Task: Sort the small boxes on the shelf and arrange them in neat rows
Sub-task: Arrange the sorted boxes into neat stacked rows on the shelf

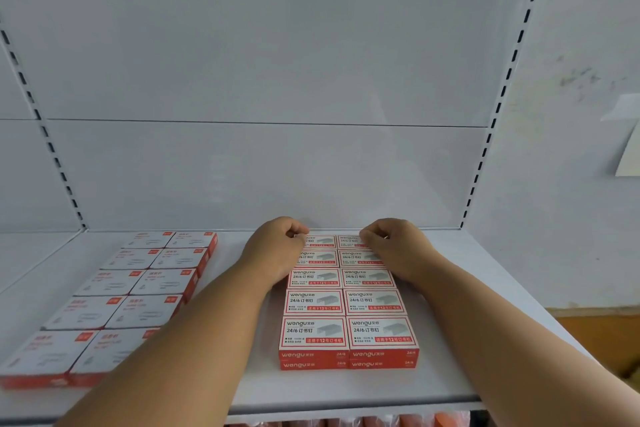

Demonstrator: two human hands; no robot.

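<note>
Both hands reach to the far end of the block of staple boxes (346, 302), which runs as two columns with its long axis pointing straight away from the person, from the shelf's (485, 340) front edge back to the rear panel (263, 170). The left hand (277, 246) sits at the outer side of the rearmost box in the left column (320, 241), the right hand (394, 248) at the outer side of the rearmost box in the right column (348, 240), so each hand is nearest its own column and the two back boxes lie between them. Both hands have their fingers curled, with the fingertips at the back boxes; whether they pinch the boxes or merely press them is not clear from this view. The forearms stretch forward along either side of the block, wrists low over it. The block looks two layers deep at the front. Outward of the left arm lies a second block of paler boxes (138, 284), already in two columns. Judging by this, the work seems close to finished, with only squaring of the back row left.
</note>
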